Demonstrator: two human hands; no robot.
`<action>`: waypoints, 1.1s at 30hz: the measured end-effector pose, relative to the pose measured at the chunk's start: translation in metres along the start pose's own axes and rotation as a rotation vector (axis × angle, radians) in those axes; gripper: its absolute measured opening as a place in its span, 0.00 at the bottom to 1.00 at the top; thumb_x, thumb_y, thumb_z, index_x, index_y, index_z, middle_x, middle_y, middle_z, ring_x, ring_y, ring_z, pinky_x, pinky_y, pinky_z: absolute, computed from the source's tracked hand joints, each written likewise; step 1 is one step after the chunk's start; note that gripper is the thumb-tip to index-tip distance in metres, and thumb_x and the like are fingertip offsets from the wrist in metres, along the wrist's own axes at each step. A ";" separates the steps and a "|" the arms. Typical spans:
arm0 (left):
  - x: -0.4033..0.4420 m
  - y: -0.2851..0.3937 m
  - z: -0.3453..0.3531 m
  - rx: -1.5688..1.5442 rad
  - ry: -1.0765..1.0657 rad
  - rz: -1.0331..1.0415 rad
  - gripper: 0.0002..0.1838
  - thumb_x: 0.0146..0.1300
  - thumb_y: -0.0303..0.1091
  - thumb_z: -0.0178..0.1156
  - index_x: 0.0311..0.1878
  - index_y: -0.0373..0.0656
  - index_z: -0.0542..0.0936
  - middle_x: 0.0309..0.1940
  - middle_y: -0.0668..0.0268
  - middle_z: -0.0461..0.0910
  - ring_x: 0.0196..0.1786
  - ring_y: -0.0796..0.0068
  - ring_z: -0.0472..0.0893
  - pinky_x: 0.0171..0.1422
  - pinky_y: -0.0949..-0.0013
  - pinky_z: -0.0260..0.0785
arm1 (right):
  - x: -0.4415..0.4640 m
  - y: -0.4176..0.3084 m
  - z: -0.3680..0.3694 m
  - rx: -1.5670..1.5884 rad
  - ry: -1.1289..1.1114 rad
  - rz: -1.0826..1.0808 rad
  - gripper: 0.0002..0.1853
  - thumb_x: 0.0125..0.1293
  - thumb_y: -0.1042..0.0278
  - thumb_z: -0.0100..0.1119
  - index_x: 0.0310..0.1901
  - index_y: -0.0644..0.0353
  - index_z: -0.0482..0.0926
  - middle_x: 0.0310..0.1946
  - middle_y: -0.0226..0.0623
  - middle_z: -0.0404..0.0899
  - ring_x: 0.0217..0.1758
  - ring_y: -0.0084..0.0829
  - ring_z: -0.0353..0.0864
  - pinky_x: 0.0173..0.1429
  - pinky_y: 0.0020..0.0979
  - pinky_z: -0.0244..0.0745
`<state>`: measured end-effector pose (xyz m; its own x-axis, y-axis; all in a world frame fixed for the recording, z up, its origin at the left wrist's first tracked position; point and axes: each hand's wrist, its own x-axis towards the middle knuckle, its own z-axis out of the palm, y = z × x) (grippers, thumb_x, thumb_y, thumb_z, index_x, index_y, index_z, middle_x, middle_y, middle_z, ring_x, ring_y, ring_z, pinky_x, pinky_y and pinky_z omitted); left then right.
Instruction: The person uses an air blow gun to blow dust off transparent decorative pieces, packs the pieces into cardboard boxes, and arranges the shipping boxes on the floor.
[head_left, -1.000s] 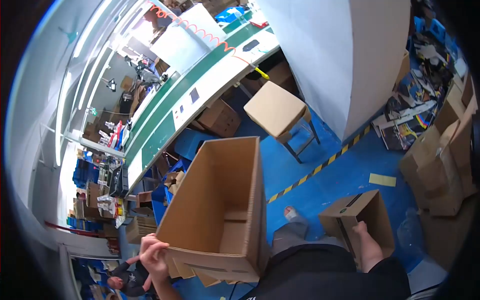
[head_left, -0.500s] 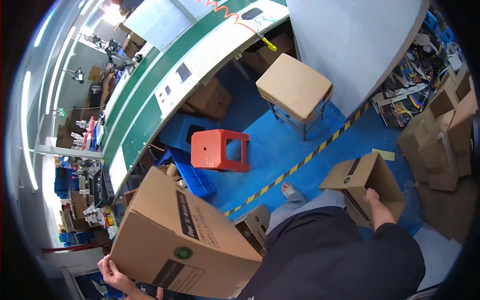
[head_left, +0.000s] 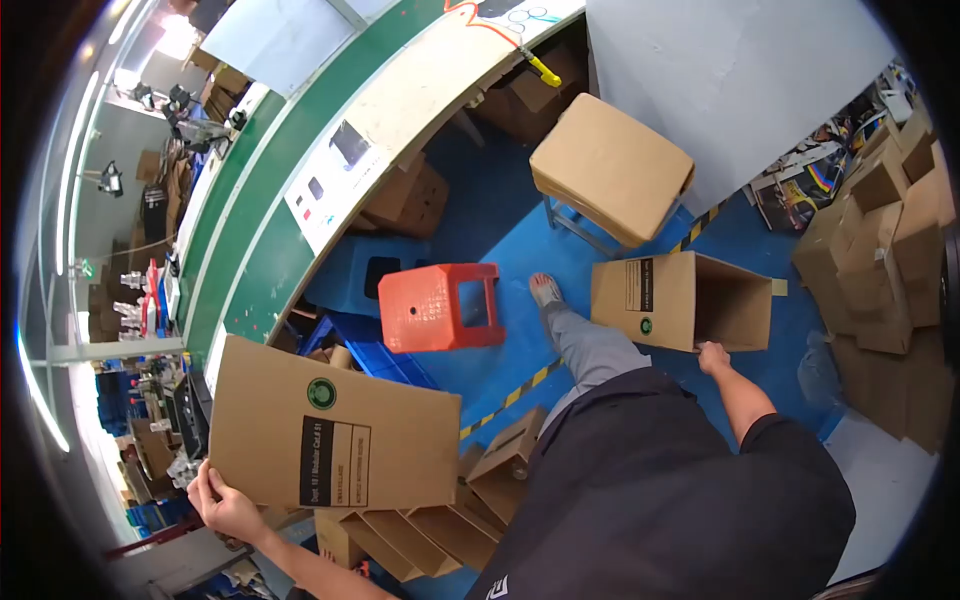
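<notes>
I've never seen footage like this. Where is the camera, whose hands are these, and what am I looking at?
There's no machine here: these are a person's two bare hands. Every picture comes from one camera worn on that person's head, looking forward and down, so you also see their dark shirt and legs.

The left hand holds a printed cardboard box by a lower corner. The right hand grips the rim of another box, whose open end shows.

On the blue floor stand a red stool and a cardboard-topped stool. Beyond them curves a green and white bench with some dark flat items on it.
</notes>
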<state>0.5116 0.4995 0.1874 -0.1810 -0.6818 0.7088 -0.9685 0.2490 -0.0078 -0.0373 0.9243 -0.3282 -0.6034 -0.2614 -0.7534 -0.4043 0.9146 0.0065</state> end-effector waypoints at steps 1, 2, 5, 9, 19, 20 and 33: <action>0.005 0.000 0.014 -0.012 0.016 -0.042 0.08 0.62 0.20 0.58 0.41 0.37 0.84 0.33 0.63 0.78 0.37 0.66 0.78 0.45 0.65 0.71 | 0.001 -0.015 -0.001 -0.004 0.007 -0.029 0.19 0.63 0.68 0.55 0.56 0.45 0.82 0.56 0.42 0.80 0.61 0.44 0.77 0.63 0.45 0.73; 0.011 -0.005 0.035 -0.005 0.026 -0.042 0.08 0.61 0.20 0.58 0.41 0.37 0.84 0.33 0.62 0.78 0.38 0.65 0.78 0.46 0.64 0.71 | 0.004 -0.032 -0.004 -0.005 0.015 -0.056 0.19 0.63 0.68 0.55 0.56 0.44 0.82 0.56 0.40 0.80 0.62 0.44 0.77 0.64 0.45 0.73; 0.026 -0.030 0.103 0.034 0.014 -0.049 0.08 0.60 0.21 0.59 0.41 0.38 0.85 0.34 0.62 0.79 0.40 0.62 0.78 0.48 0.62 0.71 | 0.016 -0.074 0.000 -0.032 -0.043 -0.085 0.20 0.62 0.65 0.57 0.57 0.41 0.81 0.57 0.44 0.78 0.63 0.46 0.75 0.63 0.46 0.73; 0.075 -0.023 0.148 0.012 -0.043 -0.174 0.07 0.60 0.22 0.59 0.40 0.37 0.84 0.35 0.60 0.80 0.42 0.61 0.78 0.50 0.60 0.70 | 0.117 -0.071 0.122 0.051 -0.314 -0.092 0.26 0.49 0.60 0.63 0.53 0.52 0.83 0.53 0.43 0.82 0.60 0.45 0.78 0.64 0.39 0.73; 0.126 -0.046 0.180 -0.077 -0.080 -0.399 0.08 0.66 0.23 0.55 0.42 0.33 0.82 0.39 0.57 0.80 0.43 0.62 0.79 0.51 0.63 0.72 | 0.099 -0.255 -0.059 0.810 -0.125 -0.122 0.25 0.61 0.61 0.65 0.58 0.66 0.78 0.52 0.48 0.82 0.55 0.39 0.81 0.59 0.36 0.74; 0.125 -0.059 0.179 -0.105 -0.064 -0.445 0.08 0.67 0.22 0.54 0.42 0.32 0.82 0.39 0.58 0.80 0.43 0.62 0.79 0.53 0.66 0.72 | 0.101 -0.267 -0.078 0.780 -0.134 -0.155 0.25 0.61 0.61 0.64 0.57 0.66 0.78 0.52 0.48 0.82 0.55 0.39 0.81 0.59 0.36 0.74; 0.128 -0.044 0.224 -0.159 -0.079 -0.525 0.10 0.71 0.28 0.51 0.44 0.34 0.80 0.28 0.60 0.78 0.33 0.68 0.77 0.42 0.67 0.71 | 0.098 -0.434 -0.300 0.411 -0.345 -0.565 0.21 0.66 0.56 0.57 0.53 0.62 0.81 0.47 0.44 0.85 0.50 0.36 0.83 0.57 0.35 0.75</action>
<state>0.4930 0.2469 0.1207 0.3009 -0.7903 0.5338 -0.8956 -0.0418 0.4429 -0.1273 0.4095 -0.2070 -0.1062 -0.6730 -0.7320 -0.2585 0.7295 -0.6333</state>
